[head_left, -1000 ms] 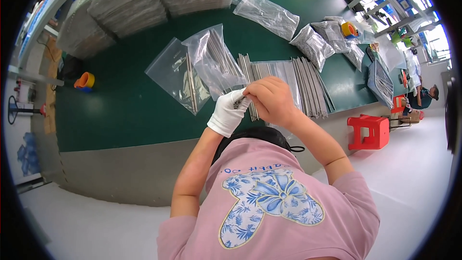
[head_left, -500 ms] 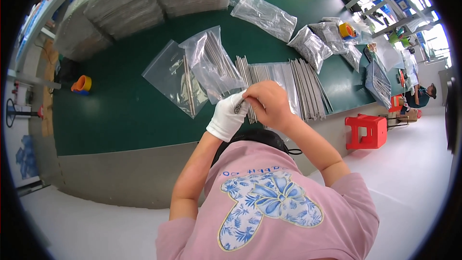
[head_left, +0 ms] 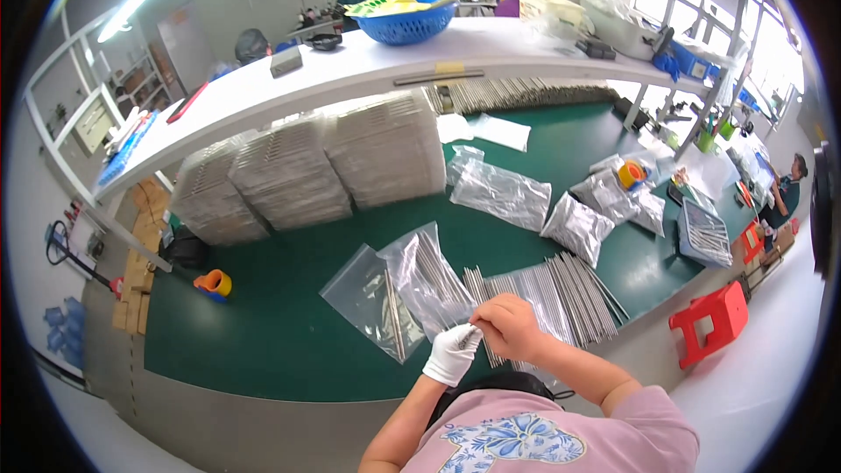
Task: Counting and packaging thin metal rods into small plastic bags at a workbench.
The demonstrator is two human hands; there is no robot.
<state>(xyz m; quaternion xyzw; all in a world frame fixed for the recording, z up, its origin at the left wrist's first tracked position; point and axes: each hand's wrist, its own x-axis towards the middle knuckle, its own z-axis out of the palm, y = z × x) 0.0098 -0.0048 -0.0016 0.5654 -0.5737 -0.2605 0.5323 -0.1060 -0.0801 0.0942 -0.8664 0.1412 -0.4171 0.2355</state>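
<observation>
My left hand, in a white glove, and my bare right hand meet at the near edge of the green table. Together they pinch the near end of a clear plastic bag that holds thin metal rods. The bag lies slanted away from me on the table. A second clear bag with a few rods lies flat just to its left. To the right of my hands, a row of long metal rods is laid side by side.
Stacks of grey trays stand at the back of the table. Filled clear bags lie to the right. An orange tape roll sits at the left, a red stool on the floor at the right. Another person works far right.
The view has tilted up, so the white upper shelf and far room now show. Both hands stay together at the bag's near end.
</observation>
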